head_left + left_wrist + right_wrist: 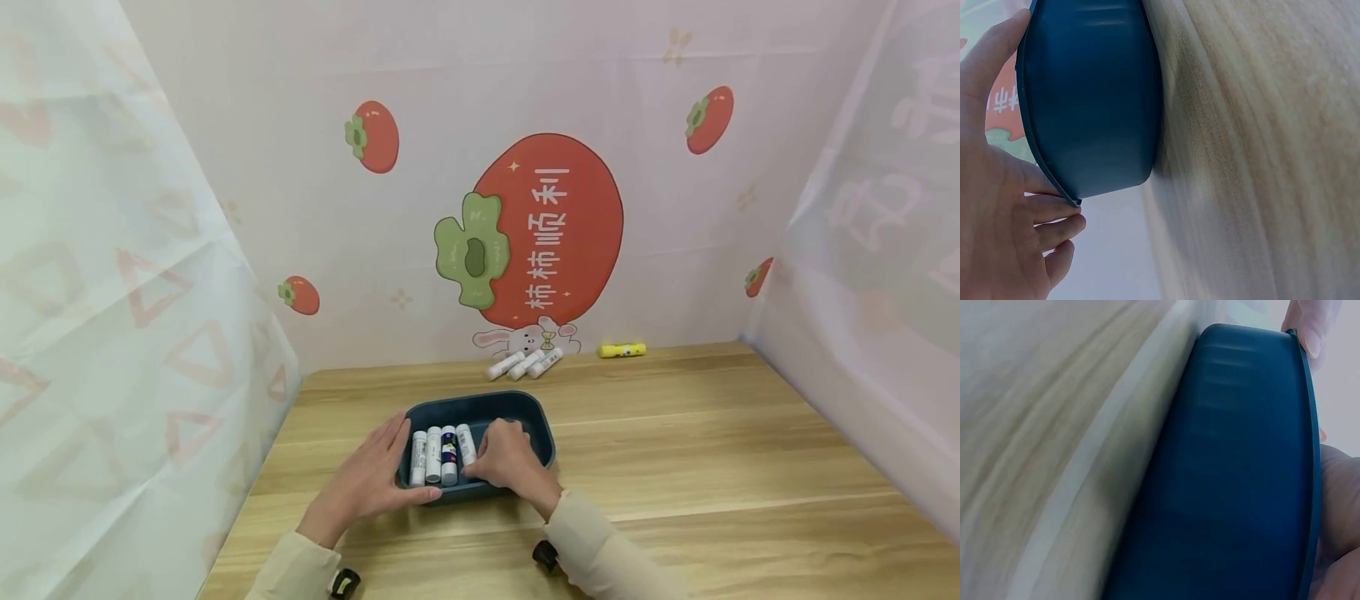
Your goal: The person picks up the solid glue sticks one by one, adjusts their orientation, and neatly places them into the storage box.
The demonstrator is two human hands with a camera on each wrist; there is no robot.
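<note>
A dark blue rectangular tray [540, 417] stands on the table. Along its left part several white glue sticks [434, 454] lie side by side, one of them with a dark blue label [448, 446]. My left hand [375, 475] rests on the tray's left end, thumb along the front rim and fingers extended at the left rim. Inside the tray, my right hand [506, 454] holds the rightmost white glue stick [466, 444], slightly tilted, near its lower end; some of its fingers are hidden. The wrist views show the tray's outer wall [1091, 100] between the hands.
Three white glue sticks [527, 364] lie together at the table's back edge. To their right is a yellow glue stick [622, 350]. Printed cloth [420, 250] hangs behind the wooden table [675, 442] and along both sides.
</note>
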